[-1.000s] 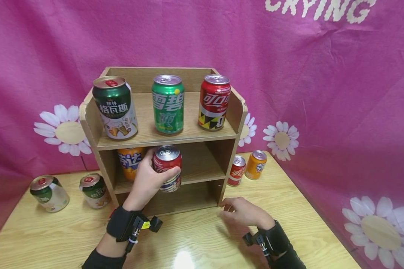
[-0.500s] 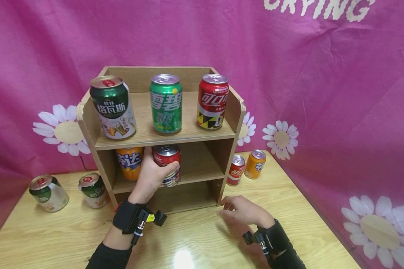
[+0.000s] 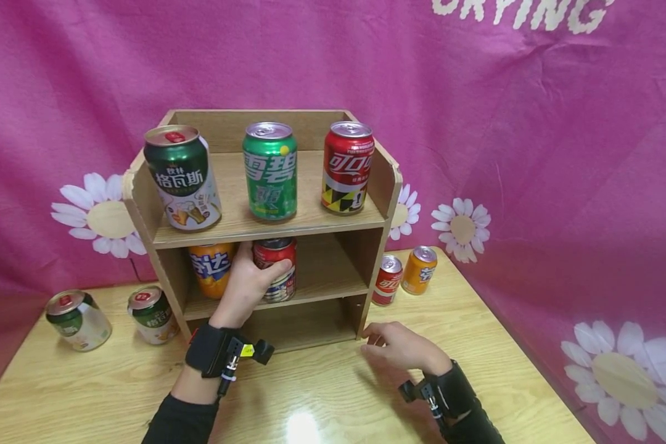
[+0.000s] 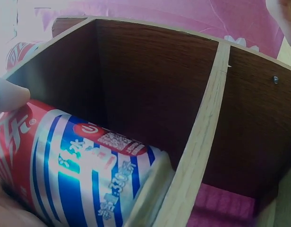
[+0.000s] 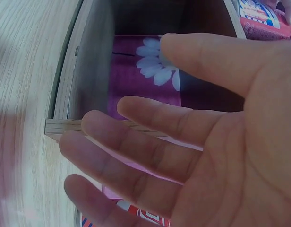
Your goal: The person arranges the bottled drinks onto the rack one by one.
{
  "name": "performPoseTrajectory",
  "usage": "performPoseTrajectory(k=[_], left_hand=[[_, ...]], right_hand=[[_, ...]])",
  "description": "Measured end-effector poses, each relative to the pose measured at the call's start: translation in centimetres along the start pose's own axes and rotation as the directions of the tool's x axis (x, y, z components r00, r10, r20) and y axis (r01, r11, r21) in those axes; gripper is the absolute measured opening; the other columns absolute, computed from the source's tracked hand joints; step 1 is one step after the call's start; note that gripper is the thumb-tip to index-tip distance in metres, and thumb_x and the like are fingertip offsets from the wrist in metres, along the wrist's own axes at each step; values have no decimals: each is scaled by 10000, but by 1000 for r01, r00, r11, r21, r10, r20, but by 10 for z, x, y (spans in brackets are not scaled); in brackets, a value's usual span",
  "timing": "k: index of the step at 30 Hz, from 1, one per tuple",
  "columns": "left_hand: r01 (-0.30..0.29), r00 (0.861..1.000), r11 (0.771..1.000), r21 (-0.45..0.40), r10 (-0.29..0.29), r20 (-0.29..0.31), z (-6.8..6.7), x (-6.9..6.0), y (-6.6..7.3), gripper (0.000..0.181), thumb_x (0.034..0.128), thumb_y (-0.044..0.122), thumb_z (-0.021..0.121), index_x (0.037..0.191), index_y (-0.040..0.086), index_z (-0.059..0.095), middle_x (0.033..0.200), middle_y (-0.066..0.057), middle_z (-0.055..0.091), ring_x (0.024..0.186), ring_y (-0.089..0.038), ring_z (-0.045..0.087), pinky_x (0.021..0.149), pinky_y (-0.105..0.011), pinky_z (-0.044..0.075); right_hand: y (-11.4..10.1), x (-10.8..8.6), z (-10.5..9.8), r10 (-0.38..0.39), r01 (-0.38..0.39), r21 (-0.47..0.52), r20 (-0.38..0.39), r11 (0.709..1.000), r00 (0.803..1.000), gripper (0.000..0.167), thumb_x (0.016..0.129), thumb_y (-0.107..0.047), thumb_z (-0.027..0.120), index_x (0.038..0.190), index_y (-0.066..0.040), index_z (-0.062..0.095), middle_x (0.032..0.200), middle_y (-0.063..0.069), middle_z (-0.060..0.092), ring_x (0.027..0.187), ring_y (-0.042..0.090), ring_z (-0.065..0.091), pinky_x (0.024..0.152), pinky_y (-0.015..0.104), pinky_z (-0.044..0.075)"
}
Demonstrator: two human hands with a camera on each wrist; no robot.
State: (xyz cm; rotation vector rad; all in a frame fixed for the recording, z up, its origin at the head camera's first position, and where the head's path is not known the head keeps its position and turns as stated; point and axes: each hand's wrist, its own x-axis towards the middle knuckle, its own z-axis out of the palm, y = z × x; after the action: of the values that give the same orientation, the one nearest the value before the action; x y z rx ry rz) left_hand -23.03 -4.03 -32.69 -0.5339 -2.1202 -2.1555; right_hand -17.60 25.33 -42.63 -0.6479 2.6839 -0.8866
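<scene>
My left hand grips a red cola can with blue and white stripes low down, thumb across its front. The can stands roughly upright in the middle compartment of the wooden shelf, right of an orange soda can. In the left wrist view, the striped can has its base by the shelf board's front edge. Above are a green-and-white can, a green can and a red can. My right hand holds nothing, fingers loosely bent beside the shelf's lower right corner.
Two green-and-white cans, one farther left and one nearer the shelf, stand on the wooden table. Right of the shelf are a smaller-looking red can and an orange can. A pink flowered cloth hangs behind.
My left hand has moved the red striped can back and slightly down into the middle compartment; its top now lies farther under the upper board. My right hand stays in place.
</scene>
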Motion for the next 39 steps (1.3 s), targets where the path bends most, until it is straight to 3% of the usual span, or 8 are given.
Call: performPoseTrajectory(k=[6, 9, 16, 21, 28, 35, 39], left_hand=[[-8, 1000, 1000, -16, 8, -11, 1, -2, -3, 754, 851, 59, 685, 1453, 121, 236, 1353, -105, 391, 1214, -244, 407, 1056, -392, 301], [9, 1000, 1000, 16, -9, -2, 2, -7, -7, 809, 835, 80, 711, 1465, 142, 207, 1373, -94, 366, 1235, -242, 385, 1060, -401, 293], [59, 998, 994, 92, -60, 14, -1, -11, -22, 808, 769, -16, 707, 1415, 84, 231, 1340, -136, 391, 1226, -289, 405, 1034, -422, 317], [60, 998, 990, 127, -63, 22, -1, -10, -30, 809, 733, -47, 702, 1392, 69, 247, 1320, -149, 418, 1201, -305, 435, 1027, -433, 336], [40, 998, 982, 186, -31, -49, 4, -10, -31, 791, 731, -2, 723, 1386, 35, 282, 1301, -165, 444, 1176, -323, 455, 1018, -442, 350], [46, 988, 945, 323, 4, -154, 7, -11, -34, 755, 724, 97, 777, 1326, 9, 331, 1230, -184, 496, 1118, -330, 502, 964, -452, 399], [48, 983, 936, 349, 18, -182, 9, -11, -34, 787, 714, 132, 796, 1330, -5, 325, 1226, -195, 493, 1118, -337, 498, 958, -458, 399]], right_hand=[[2, -1, -1, 1, -1, -13, 1, 1000, 1000, 314, 930, -248, 605, 1118, 3, 609, 892, -28, 627, 823, 147, 587, 717, 298, 496], [2, -1, -2, 5, -5, -23, -6, 1000, 1000, 306, 932, -246, 603, 1109, 3, 611, 887, -34, 629, 819, 132, 590, 719, 299, 498], [1, -2, -4, 2, -3, -28, -11, 1000, 1000, 311, 935, -259, 600, 1102, 3, 613, 884, -32, 632, 817, 119, 592, 716, 292, 496], [3, -2, -4, 12, -13, -34, -16, 999, 1000, 305, 937, -253, 595, 1104, 2, 611, 883, -26, 632, 818, 126, 592, 713, 293, 494], [4, -4, -5, 12, -13, -28, -24, 1000, 1000, 302, 938, -244, 591, 1106, 6, 608, 882, -22, 634, 825, 149, 597, 710, 295, 492], [3, -5, -5, 7, -8, -31, -32, 999, 999, 304, 936, -243, 594, 1103, 9, 608, 883, -21, 635, 831, 166, 601, 718, 298, 494], [3, -7, -7, 10, -11, -30, -35, 999, 999, 308, 936, -247, 596, 1102, 12, 607, 883, -17, 638, 835, 179, 605, 723, 301, 498]])
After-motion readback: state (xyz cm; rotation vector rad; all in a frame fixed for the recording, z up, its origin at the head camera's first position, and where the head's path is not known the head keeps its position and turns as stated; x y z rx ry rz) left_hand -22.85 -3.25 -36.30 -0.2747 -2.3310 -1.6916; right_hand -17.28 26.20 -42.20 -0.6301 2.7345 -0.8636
